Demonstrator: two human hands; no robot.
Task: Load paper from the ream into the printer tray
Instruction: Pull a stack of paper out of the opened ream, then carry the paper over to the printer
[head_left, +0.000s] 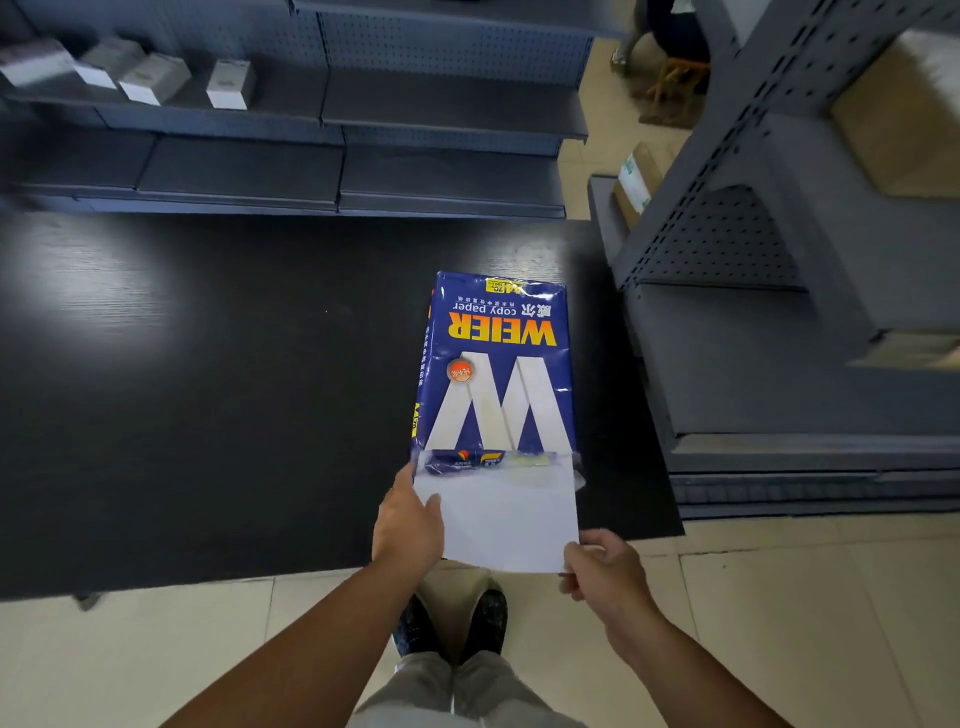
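Note:
A blue ream of copy paper (493, 364) lies flat on a black table (208, 389), its near end torn open. A stack of white sheets (506, 519) sticks out of that open end, past the table's front edge. My left hand (410, 525) rests on the left edge of the sheets, thumb on top. My right hand (602, 571) pinches the near right corner of the sheets. No printer or printer tray is in view.
Grey metal shelving (337, 171) runs along the far side of the table, with small white boxes (150, 78) at its upper left. A second grey shelf unit (779, 338) stands close on the right. My feet (452, 618) are on a beige tiled floor.

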